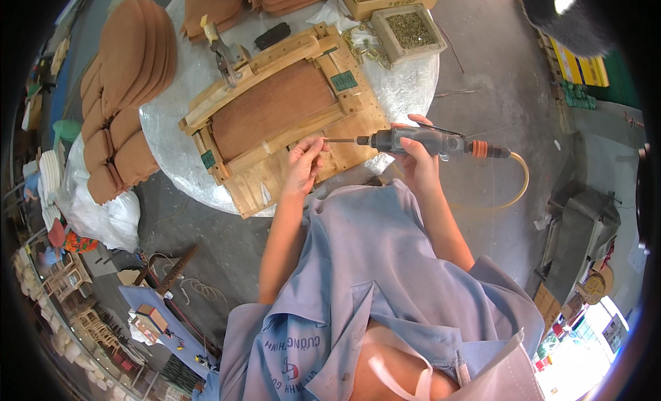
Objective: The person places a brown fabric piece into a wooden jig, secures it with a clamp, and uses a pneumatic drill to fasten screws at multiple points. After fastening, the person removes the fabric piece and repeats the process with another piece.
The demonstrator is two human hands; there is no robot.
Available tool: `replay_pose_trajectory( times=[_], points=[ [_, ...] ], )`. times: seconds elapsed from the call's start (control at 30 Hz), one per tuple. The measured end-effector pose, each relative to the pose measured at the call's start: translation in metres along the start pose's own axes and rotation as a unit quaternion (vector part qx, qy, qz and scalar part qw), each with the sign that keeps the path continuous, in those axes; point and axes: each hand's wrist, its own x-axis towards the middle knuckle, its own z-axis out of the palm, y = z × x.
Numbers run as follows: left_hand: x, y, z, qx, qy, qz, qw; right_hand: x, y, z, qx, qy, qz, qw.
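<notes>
My right hand [420,168] is wrapped round a dark air screwdriver [425,140] held level, its long bit [342,140] pointing left. At the bit's tip, my left hand [306,165] pinches with thumb and fingers; anything between them is too small to make out. Both hands are over the near edge of a wooden jig [256,187]. Inside the jig's raised frame lies a brown upholstered panel [275,110], with green pads [343,80] at the frame's corners. A toggle clamp [224,60] is fixed on the far rail.
A plastic-wrapped round table [164,129] carries the jig, a square tray [420,54] of small hardware, a box [406,0] and loose brass-coloured fasteners [372,51]. Brown padded pieces [134,53] are stacked at left. An air hose [527,180] curves from the tool.
</notes>
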Motion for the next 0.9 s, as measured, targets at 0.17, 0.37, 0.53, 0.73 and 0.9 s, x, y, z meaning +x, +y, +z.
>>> replay_pose_trajectory(
  times=[0.17,0.37,0.53,0.73,0.9],
  points=[
    [0.001,0.019,-0.013,0.094,-0.087,-0.078,0.989,0.017,-0.021,-0.005,-0.037,-0.033,0.032,0.998],
    [0.012,0.031,0.006,0.106,-0.093,-0.077,0.987,0.033,-0.035,0.002,-0.07,-0.02,0.012,0.997],
    [0.068,0.029,0.015,0.225,0.118,0.098,0.962,0.064,-0.026,0.013,-0.104,-0.018,-0.089,0.99],
    [0.141,0.041,0.006,0.674,0.16,0.295,0.658,0.116,-0.03,0.063,-0.202,-0.028,-0.206,0.957],
    [0.16,0.052,0.025,0.758,0.139,0.238,0.592,0.167,-0.02,0.088,-0.274,-0.067,-0.247,0.927]
  ],
)
